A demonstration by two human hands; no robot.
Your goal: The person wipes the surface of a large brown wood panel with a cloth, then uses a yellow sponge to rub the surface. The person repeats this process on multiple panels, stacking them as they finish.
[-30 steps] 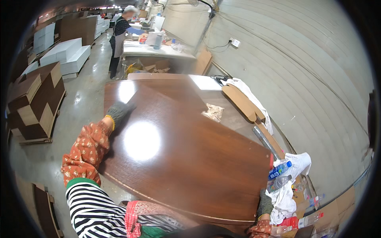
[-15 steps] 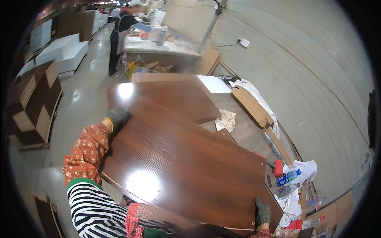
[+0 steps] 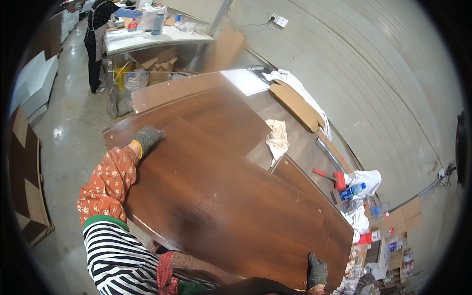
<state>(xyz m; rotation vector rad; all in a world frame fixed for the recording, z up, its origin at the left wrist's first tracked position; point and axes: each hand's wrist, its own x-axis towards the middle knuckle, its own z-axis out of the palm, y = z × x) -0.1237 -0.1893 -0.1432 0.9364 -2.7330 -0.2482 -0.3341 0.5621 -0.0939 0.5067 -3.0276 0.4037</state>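
A large dark brown wood-grain panel (image 3: 236,201) lies before me, over other brown boards. My left hand (image 3: 149,139), in a grey knitted glove with a yellow cuff, rests on its left part with the fingers laid out over the surface. My right hand (image 3: 317,271), gloved in grey too, lies on the panel near its lower right corner, fingers stretched out flat. Under the large panel's right side shows a narrower brown board (image 3: 305,184). A crumpled stained cloth (image 3: 278,140) sits beside the panel's far right edge.
Right of the panel are a red-handled mallet (image 3: 338,180), a metal bar (image 3: 330,153), cardboard (image 3: 295,105), a blue-labelled bottle (image 3: 352,191) and white rags (image 3: 366,182). A person (image 3: 98,42) stands at a far white table (image 3: 172,37). Stacked boards (image 3: 29,172) line the left.
The panel has shifted toward me relative to the mallet and bottles, and both hands stay on it. My view has turned a little; the far table appears further left and higher.
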